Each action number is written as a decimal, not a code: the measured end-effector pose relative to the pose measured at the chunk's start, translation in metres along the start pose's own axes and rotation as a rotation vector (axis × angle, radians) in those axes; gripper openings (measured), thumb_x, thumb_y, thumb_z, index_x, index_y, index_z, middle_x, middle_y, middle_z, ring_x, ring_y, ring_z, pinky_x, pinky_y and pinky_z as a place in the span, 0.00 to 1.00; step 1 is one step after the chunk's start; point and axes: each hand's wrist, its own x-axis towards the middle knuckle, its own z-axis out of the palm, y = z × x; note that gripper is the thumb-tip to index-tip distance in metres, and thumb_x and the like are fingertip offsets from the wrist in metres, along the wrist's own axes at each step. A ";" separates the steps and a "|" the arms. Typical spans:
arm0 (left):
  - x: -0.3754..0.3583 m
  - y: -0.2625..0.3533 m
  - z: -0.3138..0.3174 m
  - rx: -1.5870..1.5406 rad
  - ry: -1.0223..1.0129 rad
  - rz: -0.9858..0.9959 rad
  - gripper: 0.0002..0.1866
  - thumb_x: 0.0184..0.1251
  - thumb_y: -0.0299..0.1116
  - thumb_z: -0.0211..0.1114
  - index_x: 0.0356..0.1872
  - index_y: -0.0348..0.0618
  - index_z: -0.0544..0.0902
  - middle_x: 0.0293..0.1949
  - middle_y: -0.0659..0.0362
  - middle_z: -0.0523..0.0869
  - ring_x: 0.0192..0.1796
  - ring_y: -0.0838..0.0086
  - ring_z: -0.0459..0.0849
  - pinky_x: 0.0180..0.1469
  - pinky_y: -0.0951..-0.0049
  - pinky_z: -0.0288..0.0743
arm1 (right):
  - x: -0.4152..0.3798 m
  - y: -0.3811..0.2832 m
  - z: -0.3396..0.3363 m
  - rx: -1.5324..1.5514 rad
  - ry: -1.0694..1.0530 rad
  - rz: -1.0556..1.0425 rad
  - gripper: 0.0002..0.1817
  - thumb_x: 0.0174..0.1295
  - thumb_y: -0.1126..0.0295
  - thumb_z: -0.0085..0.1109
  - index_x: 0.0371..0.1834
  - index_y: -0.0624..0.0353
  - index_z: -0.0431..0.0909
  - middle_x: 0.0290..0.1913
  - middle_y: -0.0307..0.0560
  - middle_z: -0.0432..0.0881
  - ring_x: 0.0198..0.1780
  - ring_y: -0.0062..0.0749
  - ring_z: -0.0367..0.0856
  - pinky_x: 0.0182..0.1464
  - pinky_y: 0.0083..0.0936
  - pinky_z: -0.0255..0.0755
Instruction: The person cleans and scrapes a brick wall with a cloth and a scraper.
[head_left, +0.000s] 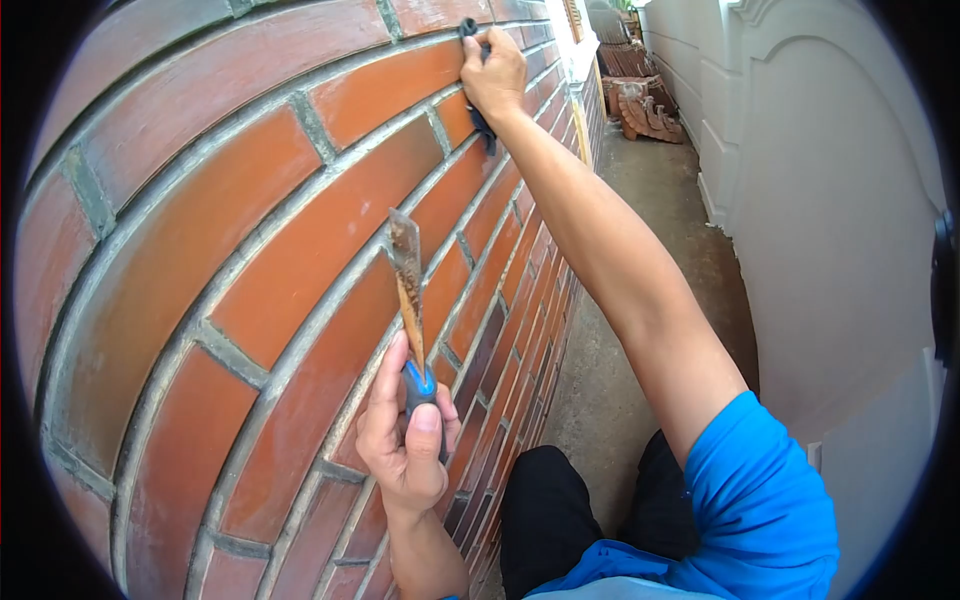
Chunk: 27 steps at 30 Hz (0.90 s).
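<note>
My left hand is wrapped round the blue and dark handle of a scraper, whose flat, stained metal blade points up close to the brick wall. Higher up, my right hand is closed on a dark cloth and presses it against the bricks. Part of the cloth hangs below my fingers. Around both hands the bricks are orange-red with grey mortar joints; those toward the top and left edge look duller, with a whitish haze.
A narrow concrete path runs along the wall. On the right stands a white panelled wall. Farther down the path, reddish-brown carved pieces and stacked tiles lie near a white-framed opening.
</note>
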 end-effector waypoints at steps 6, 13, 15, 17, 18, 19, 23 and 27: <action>-0.001 0.001 -0.003 0.033 -0.044 -0.008 0.32 0.73 0.44 0.58 0.71 0.36 0.66 0.25 0.58 0.78 0.18 0.83 0.70 0.18 0.84 0.63 | -0.063 0.053 -0.039 -0.258 -0.155 0.171 0.09 0.66 0.65 0.55 0.36 0.59 0.75 0.39 0.58 0.80 0.44 0.58 0.80 0.47 0.47 0.71; -0.006 -0.002 -0.003 0.042 -0.028 0.007 0.32 0.72 0.43 0.58 0.71 0.36 0.65 0.25 0.58 0.77 0.18 0.83 0.70 0.17 0.84 0.63 | 0.016 0.011 -0.026 0.089 0.014 -0.110 0.10 0.62 0.65 0.62 0.34 0.62 0.79 0.37 0.56 0.81 0.43 0.52 0.80 0.47 0.38 0.72; -0.006 -0.003 -0.003 0.053 -0.016 0.017 0.32 0.72 0.43 0.58 0.71 0.35 0.65 0.25 0.58 0.77 0.18 0.83 0.70 0.17 0.84 0.63 | 0.018 0.015 -0.011 0.029 -0.145 -0.144 0.11 0.62 0.65 0.62 0.35 0.62 0.77 0.36 0.56 0.78 0.43 0.54 0.77 0.48 0.42 0.69; -0.003 -0.002 -0.001 0.051 -0.013 0.014 0.32 0.72 0.43 0.57 0.72 0.35 0.64 0.25 0.58 0.76 0.19 0.83 0.70 0.17 0.85 0.63 | -0.014 0.034 -0.010 0.032 -0.044 -0.068 0.10 0.65 0.66 0.58 0.36 0.63 0.74 0.36 0.58 0.78 0.43 0.56 0.76 0.47 0.45 0.68; -0.001 -0.002 -0.001 0.052 -0.012 0.017 0.32 0.72 0.43 0.57 0.72 0.35 0.64 0.25 0.58 0.76 0.19 0.83 0.70 0.16 0.85 0.63 | -0.048 0.059 -0.018 -0.067 -0.050 0.014 0.10 0.66 0.66 0.56 0.36 0.63 0.72 0.36 0.59 0.77 0.43 0.57 0.76 0.47 0.46 0.68; -0.003 -0.003 0.000 0.050 -0.012 0.015 0.32 0.72 0.42 0.57 0.72 0.35 0.64 0.25 0.58 0.76 0.19 0.83 0.70 0.16 0.85 0.63 | -0.086 0.087 -0.035 -0.171 -0.057 0.098 0.10 0.67 0.66 0.54 0.37 0.64 0.71 0.36 0.60 0.77 0.43 0.57 0.76 0.47 0.48 0.68; -0.004 -0.003 0.002 0.012 0.003 0.036 0.31 0.72 0.40 0.56 0.71 0.34 0.64 0.26 0.58 0.77 0.20 0.83 0.71 0.18 0.84 0.64 | -0.128 0.116 -0.073 -0.295 -0.249 0.567 0.12 0.68 0.64 0.53 0.39 0.63 0.71 0.39 0.61 0.79 0.45 0.56 0.78 0.50 0.45 0.69; -0.007 -0.007 0.002 -0.013 0.033 0.055 0.31 0.70 0.38 0.57 0.71 0.32 0.64 0.26 0.57 0.79 0.21 0.83 0.72 0.20 0.84 0.64 | -0.103 0.045 -0.047 -0.040 -0.009 0.475 0.12 0.66 0.63 0.56 0.38 0.63 0.74 0.41 0.58 0.78 0.46 0.52 0.77 0.50 0.42 0.69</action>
